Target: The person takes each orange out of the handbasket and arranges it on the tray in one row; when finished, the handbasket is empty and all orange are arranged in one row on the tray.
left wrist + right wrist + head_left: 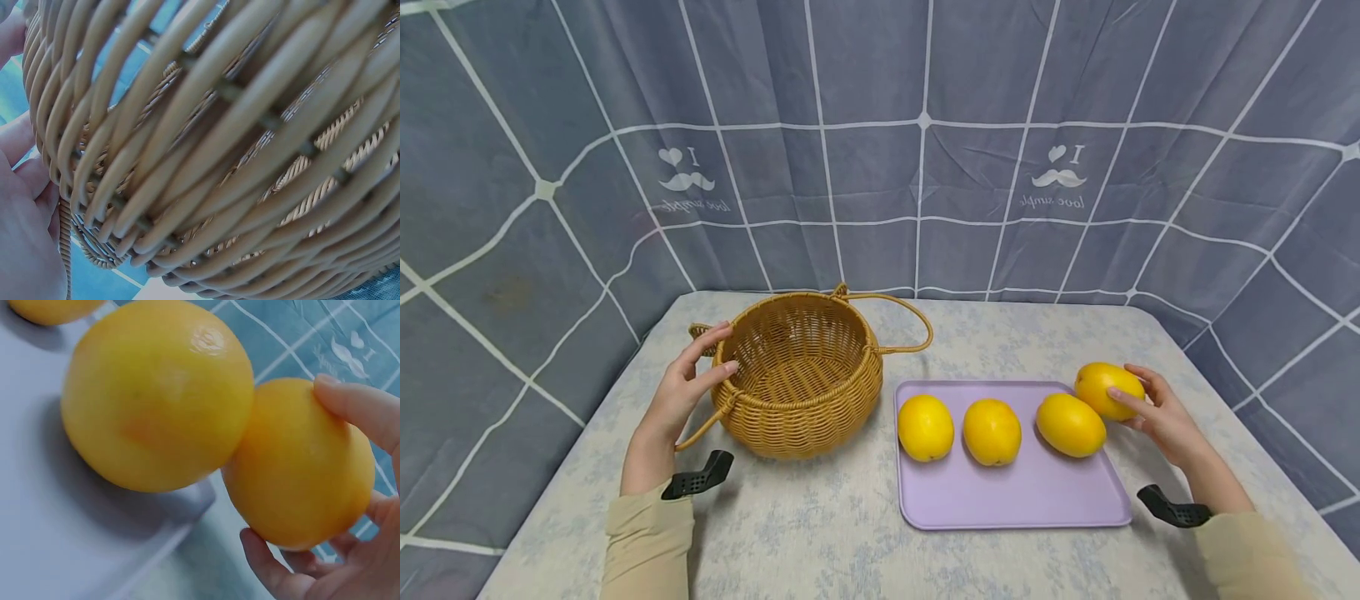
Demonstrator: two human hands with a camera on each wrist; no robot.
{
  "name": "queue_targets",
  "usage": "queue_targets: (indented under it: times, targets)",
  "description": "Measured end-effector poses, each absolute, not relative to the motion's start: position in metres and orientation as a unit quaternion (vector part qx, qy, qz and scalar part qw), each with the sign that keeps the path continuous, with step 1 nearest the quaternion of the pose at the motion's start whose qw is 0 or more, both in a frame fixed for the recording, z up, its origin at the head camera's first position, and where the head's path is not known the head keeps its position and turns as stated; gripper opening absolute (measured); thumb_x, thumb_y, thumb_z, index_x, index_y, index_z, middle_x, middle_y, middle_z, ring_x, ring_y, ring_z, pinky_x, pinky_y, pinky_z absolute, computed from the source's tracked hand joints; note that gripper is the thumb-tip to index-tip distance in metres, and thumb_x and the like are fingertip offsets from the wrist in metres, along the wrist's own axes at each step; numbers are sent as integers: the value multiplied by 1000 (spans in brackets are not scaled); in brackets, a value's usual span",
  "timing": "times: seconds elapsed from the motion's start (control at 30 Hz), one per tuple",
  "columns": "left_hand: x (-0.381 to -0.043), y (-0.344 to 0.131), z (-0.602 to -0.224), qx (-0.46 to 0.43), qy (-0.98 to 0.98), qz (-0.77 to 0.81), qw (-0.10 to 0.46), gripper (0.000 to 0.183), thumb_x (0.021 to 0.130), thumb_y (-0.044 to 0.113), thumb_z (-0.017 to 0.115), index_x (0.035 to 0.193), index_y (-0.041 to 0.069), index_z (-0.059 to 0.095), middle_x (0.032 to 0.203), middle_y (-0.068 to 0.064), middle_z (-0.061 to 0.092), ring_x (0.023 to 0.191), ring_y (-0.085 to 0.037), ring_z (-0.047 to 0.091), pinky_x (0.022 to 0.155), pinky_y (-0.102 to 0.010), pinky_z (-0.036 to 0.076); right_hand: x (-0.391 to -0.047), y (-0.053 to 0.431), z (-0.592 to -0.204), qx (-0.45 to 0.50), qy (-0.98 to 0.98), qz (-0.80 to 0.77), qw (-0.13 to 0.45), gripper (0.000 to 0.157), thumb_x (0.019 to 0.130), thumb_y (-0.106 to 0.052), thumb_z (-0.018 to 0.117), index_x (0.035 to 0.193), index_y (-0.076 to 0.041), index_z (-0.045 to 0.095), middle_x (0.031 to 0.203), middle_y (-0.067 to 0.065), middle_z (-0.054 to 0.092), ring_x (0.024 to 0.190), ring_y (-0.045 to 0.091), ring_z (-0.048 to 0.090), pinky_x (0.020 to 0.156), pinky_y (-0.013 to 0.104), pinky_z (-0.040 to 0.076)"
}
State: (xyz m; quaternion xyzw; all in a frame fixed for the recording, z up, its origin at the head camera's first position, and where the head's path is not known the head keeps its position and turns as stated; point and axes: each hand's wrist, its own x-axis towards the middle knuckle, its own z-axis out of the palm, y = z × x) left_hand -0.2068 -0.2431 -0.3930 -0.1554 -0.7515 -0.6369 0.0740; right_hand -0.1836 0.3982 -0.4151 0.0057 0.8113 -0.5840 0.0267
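A round wicker basket (805, 421) with looped handles stands left of centre. My left hand (677, 392) holds its left side, thumb and a fingertip over the rim; the other fingers are hidden in the head view. In the left wrist view, woven strands of the basket (206, 144) fill most of the picture, the hand (28, 219) against them. My right hand (1165, 412) grips a yellow lemon (300, 469) between thumb and fingers at the tray's back right corner. That lemon touches or nearly touches another lemon (156, 394) on the lilac tray (1015, 504).
Two more lemons, one on the left (925, 427) and one in the middle (992, 432), lie on the tray. A pale patterned cloth (820, 525) covers the table. Behind and at both sides hangs a grey-blue curtain (880, 175) with white lines.
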Motion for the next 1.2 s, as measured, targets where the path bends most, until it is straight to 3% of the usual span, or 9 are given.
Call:
queue_targets:
  times: [0.1, 0.27, 0.5, 0.8, 0.97, 1.07, 1.2]
  targets:
    - [-206, -244, -393, -156, -751, -637, 74, 55, 93, 8, 59, 144, 7, 38, 154, -6, 21, 142, -23, 2, 106, -61, -10, -180, 392, -417, 18, 836, -549, 16, 64, 97, -29, 52, 146, -7, 17, 138, 22, 15, 98, 2, 41, 76, 14, 48]
    - [-206, -244, -393, -157, -750, -639, 73, 55, 93, 9, 58, 144, 7, 38, 154, -4, 21, 142, -23, 1, 106, -61, -10, -172, 384, -420, 35, 869, -493, -15, 59, 94, -33, 56, 140, -8, 28, 129, 15, 30, 96, 13, 40, 72, 15, 45]
    - [-207, -244, -393, -157, -750, -639, 73, 54, 93, 9, 58, 144, 7, 38, 154, -8, 19, 143, -23, 0, 106, -61, -11, -158, 365, -427, 82, 878, -470, -38, 69, 94, -37, 54, 133, 6, 17, 128, 23, 25, 104, 28, 34, 71, 12, 36]
    - [-207, -244, -393, -157, -747, -641, 73, 54, 93, 9, 58, 143, 8, 38, 154, -4, 22, 142, -22, 1, 106, -60, -11, -146, 340, -426, 120, 861, -488, -79, 67, 97, -40, 47, 134, -3, 6, 126, 33, 25, 108, 37, 38, 68, 8, 32]
    - [-207, -243, -393, -159, -747, -641, 74, 54, 93, 8, 58, 143, 7, 39, 154, -7, 21, 142, -23, 2, 106, -61, -10, -143, 329, -428, 122, 859, -481, -128, 63, 97, -36, 46, 136, -3, 10, 126, 32, 29, 104, 32, 40, 69, 7, 33]
    - [-207, -243, -393, -160, -747, -641, 75, 54, 93, 8, 58, 143, 7, 39, 154, -8, 21, 142, -22, 1, 106, -61, -10, -143, 325, -430, 126, 865, -461, -151, 62, 96, -36, 49, 136, -1, 18, 127, 31, 28, 105, 33, 38, 75, 17, 35]
    - [-207, -243, -393, -159, -747, -640, 78, 54, 93, 7, 58, 143, 7, 39, 154, -10, 21, 142, -22, 2, 106, -59, -11, -141, 320, -434, 132, 878, -434, -155, 65, 93, -39, 53, 136, 0, 24, 128, 31, 25, 110, 42, 36, 80, 40, 35]
